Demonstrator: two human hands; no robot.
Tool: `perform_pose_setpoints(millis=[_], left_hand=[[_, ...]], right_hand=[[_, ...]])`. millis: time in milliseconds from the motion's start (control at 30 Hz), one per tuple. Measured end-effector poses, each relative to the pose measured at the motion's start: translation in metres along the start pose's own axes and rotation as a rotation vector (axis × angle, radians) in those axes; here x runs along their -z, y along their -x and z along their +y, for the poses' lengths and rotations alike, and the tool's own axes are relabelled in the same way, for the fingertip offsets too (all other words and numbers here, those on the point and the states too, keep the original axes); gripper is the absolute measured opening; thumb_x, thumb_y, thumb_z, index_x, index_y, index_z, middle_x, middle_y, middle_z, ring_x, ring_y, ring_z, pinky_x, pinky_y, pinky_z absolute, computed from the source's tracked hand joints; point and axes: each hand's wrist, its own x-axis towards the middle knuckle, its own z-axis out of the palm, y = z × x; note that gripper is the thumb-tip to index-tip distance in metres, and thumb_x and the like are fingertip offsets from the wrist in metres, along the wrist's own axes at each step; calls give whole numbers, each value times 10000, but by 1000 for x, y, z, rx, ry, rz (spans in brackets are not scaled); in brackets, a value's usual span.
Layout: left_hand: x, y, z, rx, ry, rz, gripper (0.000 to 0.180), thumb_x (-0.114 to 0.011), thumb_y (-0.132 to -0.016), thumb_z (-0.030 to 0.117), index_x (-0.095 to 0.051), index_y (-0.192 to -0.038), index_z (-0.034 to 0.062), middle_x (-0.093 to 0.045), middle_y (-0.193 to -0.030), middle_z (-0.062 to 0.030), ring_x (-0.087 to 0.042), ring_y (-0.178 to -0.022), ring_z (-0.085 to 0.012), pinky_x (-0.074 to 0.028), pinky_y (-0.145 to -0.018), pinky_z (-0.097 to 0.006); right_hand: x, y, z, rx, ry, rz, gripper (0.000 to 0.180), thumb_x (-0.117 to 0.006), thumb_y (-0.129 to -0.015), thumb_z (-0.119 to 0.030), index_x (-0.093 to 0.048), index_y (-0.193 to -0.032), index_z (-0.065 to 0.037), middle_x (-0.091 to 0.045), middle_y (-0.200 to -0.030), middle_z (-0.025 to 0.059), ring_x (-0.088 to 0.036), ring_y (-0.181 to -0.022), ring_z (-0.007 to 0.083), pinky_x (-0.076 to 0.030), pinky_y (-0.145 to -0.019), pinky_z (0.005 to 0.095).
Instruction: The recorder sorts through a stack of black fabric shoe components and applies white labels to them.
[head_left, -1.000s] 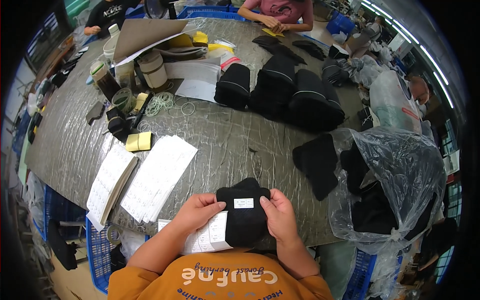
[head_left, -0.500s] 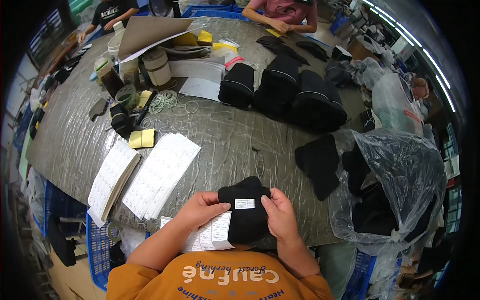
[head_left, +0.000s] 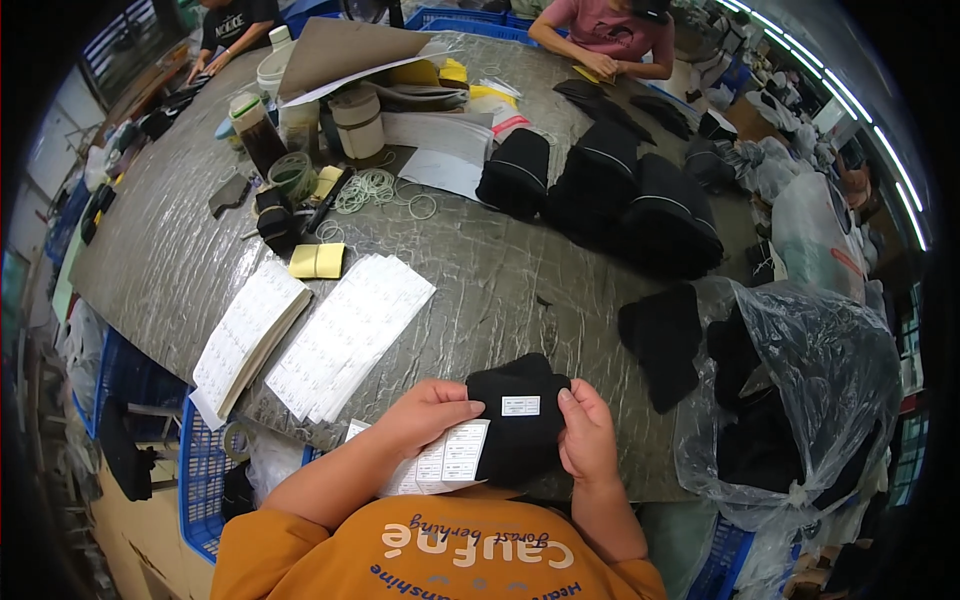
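A black fabric piece (head_left: 518,450) is held up close in front of me at the table's near edge. A small white printed label (head_left: 521,405) lies flat on its upper part. My left hand (head_left: 430,412) is closed on the fabric's left edge, thumb on top. A sheet of white labels (head_left: 448,462) hangs under that hand, overlapping the fabric's lower left; the fingers around it are hidden. My right hand (head_left: 590,432) pinches the fabric's upper right edge between thumb and fingers.
Label sheet stacks (head_left: 350,335) lie at left, near a yellow pad (head_left: 316,261), rubber bands (head_left: 366,190) and jars (head_left: 357,122). Black fabric bundles (head_left: 592,180) stand far right. A clear plastic bag (head_left: 820,350) holds black pieces, with loose black fabric (head_left: 662,345) beside it. Two people work across the table.
The whole view has shifted, so the table and hands appear farther right. Both hands keep the same grip on the black fabric piece, and the label stays in place on it.
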Motion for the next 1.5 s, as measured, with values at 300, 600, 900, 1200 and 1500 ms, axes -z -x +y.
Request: perform_pose_setpoints(millis=[300,600,900,1200,1500], left_hand=[[-1,5,4,-3,100,-72,158,-590,-923,81,-681,-981,-34,-694,-842,-58,-641,-687,-81,-514,-609,-219],[5,5,-3,39,-24,-40,163,-617,-923,123,-704,-957,-11,-690,-811,-49,-607,-653,-59,-482,-584,-204],[-12,22,17,-160,-680,29,311,-702,-866,299,-678,-837,-9,-654,-708,-96,-629,-671,-189,-491,-624,-328],[-26,17,18,-775,-1332,-329,257,-661,-848,240,-623,-813,-13,-605,-1184,-171,-545,-1137,-340,-480,-893,-407],[-28,11,6,-784,-1424,-277,305,-699,-809,249,-581,-684,-5,-582,-1252,-198,-512,-1222,-354,-422,-1010,-443]], right_hand=[[3,0,3,13,18,-17,138,-448,-1003,-89,-556,-957,-16,-623,-888,27,-568,-781,64,-474,-726,211],[6,1,-3,129,307,-1,130,-482,-994,-98,-559,-931,-14,-600,-804,-8,-519,-715,36,-442,-655,206],[20,-11,-4,319,1012,175,123,-573,-933,-110,-581,-927,13,-625,-688,120,-586,-593,191,-464,-578,314],[8,-4,-9,551,1226,258,145,-682,-816,-60,-626,-928,12,-603,-767,106,-596,-620,238,-477,-575,332],[9,-1,-4,283,1185,158,116,-706,-780,-50,-633,-863,-13,-574,-741,98,-569,-605,231,-464,-570,327]])
